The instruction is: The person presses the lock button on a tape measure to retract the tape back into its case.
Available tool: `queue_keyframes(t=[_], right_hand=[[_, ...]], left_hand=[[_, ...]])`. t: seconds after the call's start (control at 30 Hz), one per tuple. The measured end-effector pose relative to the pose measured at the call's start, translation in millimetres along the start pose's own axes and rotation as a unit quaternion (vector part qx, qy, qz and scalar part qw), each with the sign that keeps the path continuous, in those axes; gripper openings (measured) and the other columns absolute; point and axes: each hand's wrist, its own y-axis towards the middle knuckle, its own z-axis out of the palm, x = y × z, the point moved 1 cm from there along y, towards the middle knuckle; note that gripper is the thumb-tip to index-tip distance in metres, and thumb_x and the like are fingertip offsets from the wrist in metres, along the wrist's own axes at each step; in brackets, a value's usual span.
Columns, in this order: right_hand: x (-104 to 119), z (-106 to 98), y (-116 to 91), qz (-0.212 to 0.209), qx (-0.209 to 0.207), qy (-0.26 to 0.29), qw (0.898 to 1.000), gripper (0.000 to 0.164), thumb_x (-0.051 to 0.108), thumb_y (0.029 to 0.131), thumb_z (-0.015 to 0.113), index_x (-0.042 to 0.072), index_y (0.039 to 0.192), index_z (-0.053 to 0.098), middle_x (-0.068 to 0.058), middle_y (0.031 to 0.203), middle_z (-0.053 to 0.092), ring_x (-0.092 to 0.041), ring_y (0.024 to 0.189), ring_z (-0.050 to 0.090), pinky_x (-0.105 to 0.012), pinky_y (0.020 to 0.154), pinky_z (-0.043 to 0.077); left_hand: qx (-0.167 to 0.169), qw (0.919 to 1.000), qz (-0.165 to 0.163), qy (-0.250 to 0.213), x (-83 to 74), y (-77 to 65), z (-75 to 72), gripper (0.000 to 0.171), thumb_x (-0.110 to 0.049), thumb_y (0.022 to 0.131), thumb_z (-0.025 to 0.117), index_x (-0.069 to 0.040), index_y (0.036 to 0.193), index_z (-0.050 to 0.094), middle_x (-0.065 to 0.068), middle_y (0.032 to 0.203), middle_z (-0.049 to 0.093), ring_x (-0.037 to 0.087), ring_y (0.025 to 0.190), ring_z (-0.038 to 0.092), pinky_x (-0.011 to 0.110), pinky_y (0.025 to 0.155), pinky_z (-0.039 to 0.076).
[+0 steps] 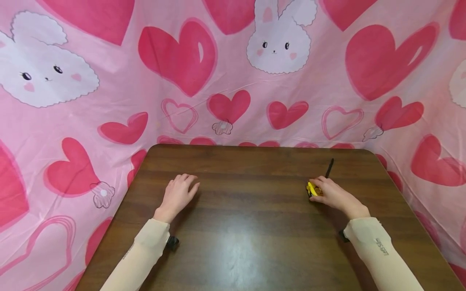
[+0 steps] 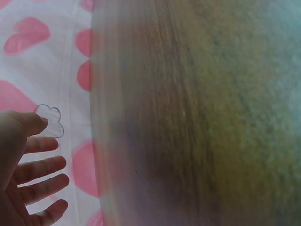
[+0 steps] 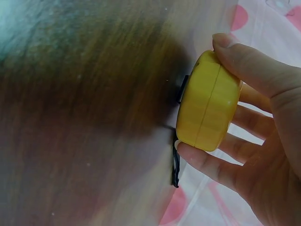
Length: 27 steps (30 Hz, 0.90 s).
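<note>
My right hand holds a yellow tape measure at the right side of the table. In the right wrist view, the thumb lies on one end of the tape measure's rounded yellow case and a fingertip on the other. A small black part sticks out from its table-facing side. A thin black strap-like strip extends beyond the right hand, close beside the case in the right wrist view. My left hand is at the table's left side, fingers relaxed and slightly spread, holding nothing.
The brown wood-grain table has rounded far corners. A pink curtain with hearts and rabbits hangs behind it and along both sides. Black wrist cameras show under the left sleeve and the right sleeve.
</note>
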Motion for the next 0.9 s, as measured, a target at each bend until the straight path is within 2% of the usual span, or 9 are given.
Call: queue_keyframes(t=[0.6, 0.8, 0.9], right_hand=[[4, 8, -1, 0.000, -0.019, -0.001, 1.000, 0.067, 0.025, 0.089, 0.084, -0.012, 0.137, 0.057, -0.032, 0.128, 0.059, -0.050, 0.113, 0.058, -0.066, 0.099, 0.048], [2, 6, -11, 0.015, -0.022, 0.019, 0.999, 0.072, 0.031, 0.092, 0.081, -0.009, 0.144, 0.051, -0.035, 0.139, 0.052, -0.054, 0.124, 0.051, -0.070, 0.105, 0.042], [4, 4, -16, 0.023, -0.044, 0.030, 0.998, 0.072, 0.031, 0.096, 0.076, -0.008, 0.149, 0.047, -0.035, 0.146, 0.046, -0.055, 0.131, 0.045, -0.072, 0.108, 0.037]], left_hand=[[0.001, 1.0000, -0.002, -0.006, 5.7, -6.1, 0.6, 0.029, -0.024, 0.096, 0.076, -0.005, 0.119, 0.075, 0.015, 0.115, 0.073, 0.036, 0.107, 0.064, 0.056, 0.090, 0.053], [-0.002, 0.9999, 0.003, -0.010, 2.5, -6.6, 5.8, 0.029, -0.024, 0.097, 0.076, -0.005, 0.119, 0.075, 0.015, 0.115, 0.073, 0.037, 0.106, 0.065, 0.057, 0.089, 0.054], [-0.002, 1.0000, 0.001, -0.005, 1.5, -7.9, 6.4, 0.029, -0.025, 0.096, 0.076, -0.006, 0.118, 0.076, 0.015, 0.115, 0.073, 0.036, 0.104, 0.066, 0.056, 0.088, 0.055]])
